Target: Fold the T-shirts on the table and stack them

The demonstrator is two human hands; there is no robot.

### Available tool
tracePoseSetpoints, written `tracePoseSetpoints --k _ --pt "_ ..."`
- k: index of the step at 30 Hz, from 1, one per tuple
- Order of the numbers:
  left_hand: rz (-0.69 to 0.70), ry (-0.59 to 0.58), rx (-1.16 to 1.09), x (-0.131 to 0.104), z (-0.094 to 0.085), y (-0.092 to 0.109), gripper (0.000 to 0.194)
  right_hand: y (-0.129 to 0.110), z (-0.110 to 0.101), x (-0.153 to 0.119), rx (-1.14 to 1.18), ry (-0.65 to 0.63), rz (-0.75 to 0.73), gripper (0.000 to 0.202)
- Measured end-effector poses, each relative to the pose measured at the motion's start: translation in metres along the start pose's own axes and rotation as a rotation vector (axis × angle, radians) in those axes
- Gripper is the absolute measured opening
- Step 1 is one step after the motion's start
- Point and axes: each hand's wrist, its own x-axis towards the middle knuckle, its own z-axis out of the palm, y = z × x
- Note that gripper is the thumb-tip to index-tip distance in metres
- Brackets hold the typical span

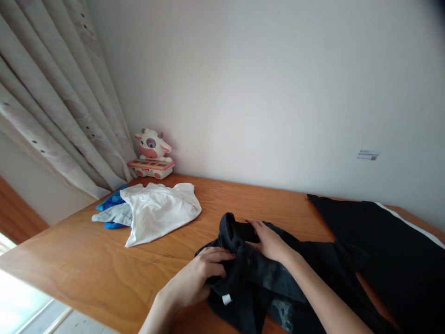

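A bunched black garment with a faded grey print and a small white label lies on the wooden table in front of me. My left hand has its fingers curled over the garment's gathered edge on the near left. On the far side of the same opening, my right hand grips the cloth, its fingertips partly hidden in the dark folds. A raised fold of fabric stands up between the two hands.
At the right lies a larger black cloth with a white stripe. A white shirt rests on blue and grey clothes at the left. A cow toy with a keyboard stands by the wall, beside a curtain.
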Motion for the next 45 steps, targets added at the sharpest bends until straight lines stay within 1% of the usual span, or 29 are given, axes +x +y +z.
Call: tracePoseSetpoints --k 1,3,6,7,9,10,12,13,15,17,19,21,23,25,26,27,28,30,32,33,34,35,36,37,38,39,42,44,45 --pt "-0.005 0.012 0.016 0.001 0.001 -0.002 0.05 -0.003 -0.002 0.002 -0.033 -0.032 0.016 0.045" --pt "-0.038 0.073 0.063 0.002 0.003 -0.005 0.049 -0.007 -0.005 0.005 -0.098 -0.071 0.038 0.021" --pt "-0.121 0.227 0.108 -0.001 0.001 -0.012 0.05 -0.006 -0.008 0.004 -0.162 -0.08 0.05 0.03" --pt "-0.155 0.292 0.109 -0.003 -0.001 -0.017 0.05 -0.004 -0.009 0.003 -0.165 -0.078 0.047 0.027" --pt "-0.269 0.453 0.128 -0.009 -0.005 -0.028 0.049 0.0 -0.012 -0.001 -0.151 -0.083 0.062 0.009" --pt "-0.36 0.539 0.156 -0.012 -0.006 -0.035 0.048 0.002 -0.014 -0.003 -0.15 -0.083 0.086 0.014" --pt "-0.563 0.693 0.227 -0.016 -0.009 -0.048 0.042 0.003 -0.018 -0.007 -0.164 -0.079 0.146 0.035" --pt "-0.636 0.746 0.245 -0.017 -0.01 -0.052 0.039 0.004 -0.02 -0.008 -0.174 -0.08 0.171 0.038" --pt "-0.672 0.806 0.21 -0.017 -0.011 -0.057 0.033 0.004 -0.023 -0.009 -0.181 -0.083 0.189 0.029" --pt "-0.616 0.842 0.128 -0.016 -0.011 -0.055 0.031 0.004 -0.026 -0.008 -0.156 -0.075 0.184 0.017" --pt "-0.573 0.867 0.081 -0.015 -0.011 -0.052 0.031 0.008 -0.029 -0.007 -0.133 -0.04 0.195 0.012" --pt "-0.574 0.918 0.082 -0.016 -0.011 -0.05 0.03 0.017 -0.033 -0.008 -0.048 0.051 0.253 0.016" --pt "-0.593 0.985 0.094 -0.017 -0.011 -0.05 0.026 0.032 -0.041 -0.016 0.191 0.218 0.336 0.024" --pt "-0.591 1.024 0.099 -0.016 -0.009 -0.051 0.024 0.051 -0.05 -0.035 0.462 0.36 0.396 0.033" --pt "-0.574 1.013 0.101 -0.015 -0.008 -0.051 0.023 0.061 -0.056 -0.049 0.525 0.377 0.407 0.038" --pt "-0.548 0.977 0.108 -0.013 -0.006 -0.051 0.023 0.071 -0.063 -0.064 0.494 0.343 0.416 0.041" --pt "-0.518 0.916 0.121 -0.01 -0.003 -0.049 0.022 0.079 -0.07 -0.08 0.391 0.265 0.421 0.041" --pt "-0.451 0.734 0.175 -0.005 0.003 -0.046 0.018 0.088 -0.085 -0.107 0.093 0.117 0.397 0.044" --pt "-0.385 0.55 0.254 0.0 0.009 -0.042 0.015 0.086 -0.099 -0.122 -0.093 -0.058 0.399 0.053" --pt "-0.36 0.489 0.288 0.002 0.012 -0.041 0.014 0.081 -0.104 -0.123 -0.148 -0.098 0.401 0.058" --pt "-0.342 0.452 0.315 0.003 0.014 -0.039 0.014 0.075 -0.107 -0.119 -0.184 -0.086 0.393 0.06" --pt "-0.333 0.435 0.334 0.004 0.016 -0.039 0.014 0.068 -0.108 -0.112 -0.205 -0.02 0.367 0.06" --pt "-0.332 0.43 0.346 0.004 0.017 -0.038 0.015 0.062 -0.106 -0.101 -0.21 0.084 0.328 0.057" --pt "-0.337 0.427 0.355 0.004 0.018 -0.038 0.017 0.057 -0.101 -0.089 -0.195 0.194 0.288 0.052" --pt "-0.347 0.425 0.363 0.004 0.019 -0.038 0.019 0.053 -0.094 -0.076 -0.161 0.271 0.269 0.048" --pt "-0.361 0.421 0.371 0.003 0.019 -0.038 0.021 0.051 -0.085 -0.063 -0.117 0.295 0.276 0.046" --pt "-0.415 0.407 0.389 0.0 0.019 -0.037 0.027 0.054 -0.053 -0.037 -0.09 0.166 0.351 0.052" --pt "-0.439 0.397 0.386 -0.003 0.018 -0.036 0.036 0.06 -0.036 -0.032 -0.158 0.103 0.398 0.055" --pt "-0.442 0.391 0.383 -0.005 0.018 -0.035 0.043 0.062 -0.03 -0.032 -0.186 0.096 0.415 0.053"
